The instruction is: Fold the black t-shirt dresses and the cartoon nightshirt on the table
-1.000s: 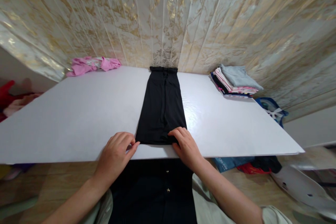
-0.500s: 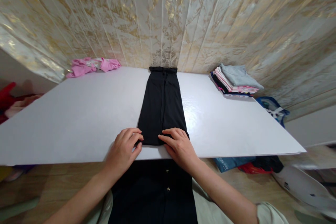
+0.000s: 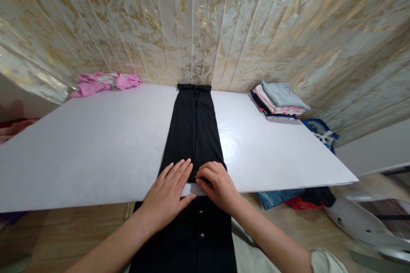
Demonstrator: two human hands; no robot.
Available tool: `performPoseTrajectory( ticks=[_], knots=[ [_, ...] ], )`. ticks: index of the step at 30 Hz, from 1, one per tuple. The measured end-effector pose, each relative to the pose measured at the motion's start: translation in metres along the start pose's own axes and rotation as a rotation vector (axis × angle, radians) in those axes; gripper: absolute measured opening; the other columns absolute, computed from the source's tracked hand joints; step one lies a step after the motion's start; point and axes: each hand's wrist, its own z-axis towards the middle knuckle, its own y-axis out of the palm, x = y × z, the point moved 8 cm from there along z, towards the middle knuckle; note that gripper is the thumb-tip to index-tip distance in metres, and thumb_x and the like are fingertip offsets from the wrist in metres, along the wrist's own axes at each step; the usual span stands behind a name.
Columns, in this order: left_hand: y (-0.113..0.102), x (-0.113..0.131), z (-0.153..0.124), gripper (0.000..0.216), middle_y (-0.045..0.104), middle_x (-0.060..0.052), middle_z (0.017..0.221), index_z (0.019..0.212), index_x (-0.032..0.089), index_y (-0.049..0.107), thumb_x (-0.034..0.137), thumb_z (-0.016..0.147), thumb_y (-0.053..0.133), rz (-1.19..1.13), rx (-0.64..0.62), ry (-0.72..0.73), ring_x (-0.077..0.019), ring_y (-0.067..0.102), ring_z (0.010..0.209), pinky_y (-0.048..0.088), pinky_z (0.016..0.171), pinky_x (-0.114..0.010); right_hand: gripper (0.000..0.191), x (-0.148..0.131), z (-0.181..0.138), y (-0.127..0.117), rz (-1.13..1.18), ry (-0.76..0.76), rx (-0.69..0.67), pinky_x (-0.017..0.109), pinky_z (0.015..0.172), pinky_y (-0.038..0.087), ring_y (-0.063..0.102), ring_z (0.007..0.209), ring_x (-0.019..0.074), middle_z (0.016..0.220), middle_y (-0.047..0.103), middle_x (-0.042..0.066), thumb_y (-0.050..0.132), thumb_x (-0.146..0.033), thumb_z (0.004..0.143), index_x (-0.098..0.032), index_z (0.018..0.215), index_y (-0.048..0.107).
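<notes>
A pair of black pants lies flat and lengthwise on the white table. What looks like a gathered waistband is at the far edge, and the near end is close to the front edge. My left hand rests flat on the near left part of the cloth, fingers together and stretched out, thumb apart. Beside it my right hand has its fingers curled towards the thumb at the near right edge of the pants, pinching the hem; the fabric in the pinch is mostly hidden.
At the back right of the table stands a stack of folded clothes, a grey one on top. A crumpled pink garment lies at the back left. Behind hangs a gold-patterned curtain. Bags and a white chair-like object are below, right.
My left hand has moved right, from the left corner of the hem onto the cloth, and flattened out. My right hand's fingers have curled in more. The view has shifted slightly.
</notes>
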Motion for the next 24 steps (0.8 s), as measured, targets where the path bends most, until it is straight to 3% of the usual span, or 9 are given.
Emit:
performPoseTrajectory(
  ticks=[5,9,15,19,24],
  knots=[
    [-0.007,0.011,0.006,0.081,0.036,-0.016,0.154,0.151,0.011,0.024,0.06,0.09,0.046,0.052,0.062,0.007,-0.027,0.035,0.141,0.026,0.116,-0.044,0.013,0.006,0.009,-0.017,0.053,0.046,0.038,0.033,0.082,0.047,0.06,0.091,0.0169,0.097,0.065,0.005,0.052,-0.019,0.094,-0.021,0.096,0.065],
    [0.007,0.017,0.011,0.083,0.042,-0.017,0.15,0.149,0.01,0.031,0.064,0.087,0.047,0.058,0.006,0.046,-0.0274,0.04,0.139,0.028,0.114,-0.045,0.023,0.02,0.043,-0.034,-0.028,0.06,0.066,0.033,0.091,0.047,0.059,0.104,0.0181,0.111,0.064,0.008,0.048,-0.019,0.096,-0.021,0.112,0.064],
    [0.011,0.017,0.008,0.08,0.038,-0.016,0.153,0.147,0.011,0.034,0.053,0.084,0.057,0.068,-0.031,0.045,-0.029,0.037,0.14,0.03,0.113,-0.046,0.042,0.06,0.104,0.009,-0.307,0.008,-0.199,0.048,0.113,0.028,0.038,0.137,0.0236,0.147,0.046,0.007,0.051,-0.034,0.097,-0.025,0.138,0.049],
    [0.009,0.019,0.006,0.076,0.036,-0.015,0.154,0.147,0.011,0.034,0.043,0.083,0.06,0.087,-0.024,0.047,-0.0275,0.037,0.14,0.029,0.114,-0.044,0.049,0.086,0.123,0.017,-0.376,0.054,-0.147,0.048,0.115,0.025,0.029,0.143,0.0231,0.154,0.037,0.007,0.048,-0.032,0.099,-0.023,0.146,0.039],
    [0.009,0.018,0.005,0.072,0.035,-0.012,0.155,0.147,0.016,0.036,0.044,0.085,0.059,0.043,-0.042,0.026,-0.0277,0.037,0.14,0.029,0.114,-0.045,0.048,0.086,0.12,0.015,-0.356,0.011,-0.175,0.047,0.115,0.027,0.034,0.14,0.0224,0.152,0.04,0.009,0.048,-0.029,0.098,-0.021,0.145,0.04]
  ],
)
